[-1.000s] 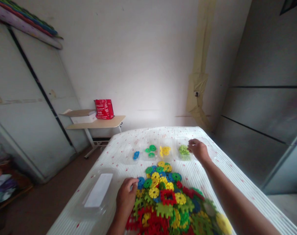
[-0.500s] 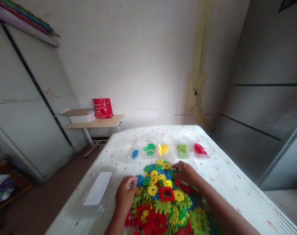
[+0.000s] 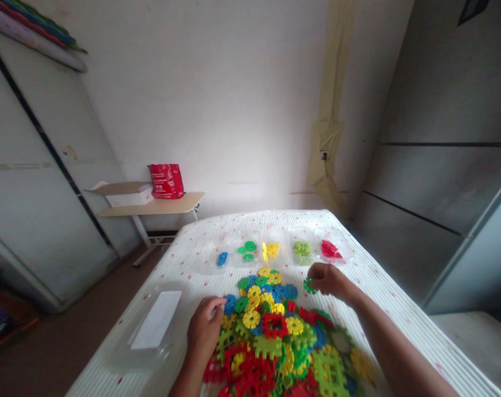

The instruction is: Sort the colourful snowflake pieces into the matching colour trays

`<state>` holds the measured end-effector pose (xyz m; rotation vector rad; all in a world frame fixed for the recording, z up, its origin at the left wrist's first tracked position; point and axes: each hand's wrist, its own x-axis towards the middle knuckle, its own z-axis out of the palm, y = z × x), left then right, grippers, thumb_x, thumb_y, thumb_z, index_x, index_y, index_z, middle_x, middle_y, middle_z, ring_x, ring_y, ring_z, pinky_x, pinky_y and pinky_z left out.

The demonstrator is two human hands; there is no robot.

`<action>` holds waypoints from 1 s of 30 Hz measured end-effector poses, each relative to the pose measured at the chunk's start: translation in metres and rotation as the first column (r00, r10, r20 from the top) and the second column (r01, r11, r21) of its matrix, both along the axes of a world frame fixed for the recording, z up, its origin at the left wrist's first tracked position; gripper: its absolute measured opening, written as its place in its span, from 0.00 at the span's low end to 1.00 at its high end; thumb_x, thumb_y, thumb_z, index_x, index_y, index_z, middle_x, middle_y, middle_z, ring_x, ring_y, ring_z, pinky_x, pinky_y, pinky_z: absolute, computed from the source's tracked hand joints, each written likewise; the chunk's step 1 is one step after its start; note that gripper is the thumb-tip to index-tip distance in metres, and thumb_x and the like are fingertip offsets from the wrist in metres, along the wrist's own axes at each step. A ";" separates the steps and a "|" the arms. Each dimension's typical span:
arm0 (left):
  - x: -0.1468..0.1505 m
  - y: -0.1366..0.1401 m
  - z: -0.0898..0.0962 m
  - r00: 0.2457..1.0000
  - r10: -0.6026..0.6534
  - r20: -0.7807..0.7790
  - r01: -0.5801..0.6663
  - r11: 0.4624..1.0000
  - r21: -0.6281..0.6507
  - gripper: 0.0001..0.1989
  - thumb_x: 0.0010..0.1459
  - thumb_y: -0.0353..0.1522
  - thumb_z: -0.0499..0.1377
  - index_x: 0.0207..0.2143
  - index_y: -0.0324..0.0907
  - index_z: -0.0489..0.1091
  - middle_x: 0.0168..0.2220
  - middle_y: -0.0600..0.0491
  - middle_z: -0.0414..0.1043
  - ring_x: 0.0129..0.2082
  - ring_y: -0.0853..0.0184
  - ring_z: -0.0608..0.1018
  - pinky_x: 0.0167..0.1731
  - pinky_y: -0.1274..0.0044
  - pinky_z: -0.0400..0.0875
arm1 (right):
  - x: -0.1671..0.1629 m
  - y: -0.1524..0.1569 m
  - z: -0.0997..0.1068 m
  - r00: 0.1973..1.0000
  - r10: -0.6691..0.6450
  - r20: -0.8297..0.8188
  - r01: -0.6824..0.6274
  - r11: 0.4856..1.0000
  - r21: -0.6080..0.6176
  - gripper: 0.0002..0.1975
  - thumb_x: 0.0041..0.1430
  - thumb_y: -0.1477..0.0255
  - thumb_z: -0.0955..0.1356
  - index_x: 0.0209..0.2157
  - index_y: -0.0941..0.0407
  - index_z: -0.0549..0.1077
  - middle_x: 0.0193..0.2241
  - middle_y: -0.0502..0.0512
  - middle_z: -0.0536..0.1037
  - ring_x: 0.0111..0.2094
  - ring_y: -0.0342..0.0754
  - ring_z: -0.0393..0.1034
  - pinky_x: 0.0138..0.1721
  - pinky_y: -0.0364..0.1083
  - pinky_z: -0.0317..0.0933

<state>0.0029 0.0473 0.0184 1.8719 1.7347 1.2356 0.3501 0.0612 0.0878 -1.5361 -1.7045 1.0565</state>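
Observation:
A heap of plastic interlocking pieces [image 3: 270, 347] in red, yellow, green and blue covers the near middle of the table. My right hand [image 3: 329, 280] is raised beside the heap's right edge, pinching a green notched disc [image 3: 308, 285]. At the heap's left side rests my left hand [image 3: 205, 325], fingers loosely bent and thumb apart, nothing seen in it. Its fingertips are beside a blue notched disc [image 3: 230, 304]; whether they touch it I cannot tell.
Clear containers stand in a row beyond the heap, with blue [image 3: 222, 258], green [image 3: 249, 247], yellow [image 3: 274, 250], light green [image 3: 302, 248] and red pieces [image 3: 330, 249]. A clear tray with white paper [image 3: 157, 320] lies left. A side table holds a red bag [image 3: 166, 181].
My right hand has lifted from the heap and moved right with a green notched disc in its fingers. My left hand keeps its place by the heap. The view has shifted slightly.

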 end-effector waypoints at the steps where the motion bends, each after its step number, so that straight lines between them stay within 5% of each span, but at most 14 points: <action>1: 0.000 0.000 0.000 1.000 0.000 -0.001 0.000 1.000 -0.004 0.13 0.50 0.36 0.51 0.29 0.43 0.73 0.34 0.50 0.75 0.37 0.63 0.76 0.41 0.71 0.69 | 0.007 -0.003 0.001 1.000 0.021 -0.005 -0.021 0.999 -0.030 0.05 0.39 0.76 0.64 0.25 0.57 0.65 0.15 0.43 0.66 0.15 0.36 0.57 0.15 0.38 0.50; 11: 0.000 0.001 0.001 1.000 -0.001 -0.014 0.001 1.000 0.003 0.13 0.50 0.36 0.51 0.29 0.44 0.73 0.33 0.51 0.75 0.37 0.63 0.76 0.41 0.72 0.70 | 0.024 -0.031 -0.005 0.968 0.205 0.143 -0.157 0.944 -0.289 0.17 0.35 0.80 0.64 0.32 0.58 0.71 0.19 0.44 0.67 0.16 0.37 0.60 0.16 0.38 0.52; 18: 0.002 -0.001 0.003 1.000 0.003 -0.027 -0.003 1.000 -0.005 0.13 0.50 0.37 0.51 0.29 0.44 0.73 0.33 0.51 0.75 0.36 0.64 0.76 0.40 0.73 0.70 | 0.011 -0.035 -0.001 0.852 0.252 0.458 -0.218 0.968 -0.126 0.15 0.33 0.77 0.70 0.29 0.57 0.73 0.26 0.47 0.70 0.27 0.41 0.61 0.23 0.38 0.50; 30: -0.001 0.001 -0.001 1.000 -0.011 -0.015 0.011 1.000 -0.011 0.13 0.51 0.37 0.50 0.30 0.44 0.73 0.34 0.51 0.75 0.38 0.63 0.75 0.42 0.72 0.69 | 0.008 -0.036 -0.004 0.842 0.218 0.494 -0.184 0.976 -0.117 0.15 0.33 0.74 0.72 0.29 0.57 0.71 0.28 0.48 0.71 0.27 0.41 0.60 0.23 0.39 0.48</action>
